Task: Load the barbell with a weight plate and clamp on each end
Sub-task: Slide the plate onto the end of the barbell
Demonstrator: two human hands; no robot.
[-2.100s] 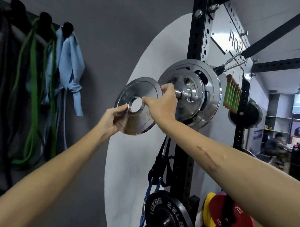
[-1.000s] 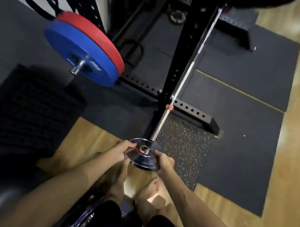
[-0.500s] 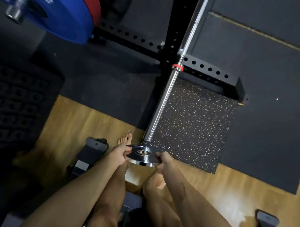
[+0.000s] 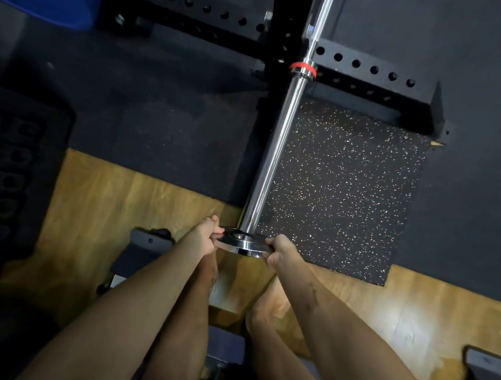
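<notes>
Small chrome weight plate [image 4: 243, 242] is held edge-on at the near end of the barbell sleeve [image 4: 273, 151], centre hole approx lined up w/ the sleeve tip; can't tell if the tip has entered the bore yet. Left hand [image 4: 203, 236] pinches the left rim, right hand [image 4: 279, 252] the right rim, fingers of both closed on the plate's edge, opposite each other. Plate looks solid metal: rigid, dense for its size, polished so prob slick, esp w/ sweaty skin. Two-sided rim hold seems right, keeps it square to the bar and fingers clear of the hole. Sleeve is smooth chrome too, so it should slide easily toward the red-ringed collar [image 4: 303, 69] once straight; tilted, it'll likely bind. No clamp seen.
</notes>
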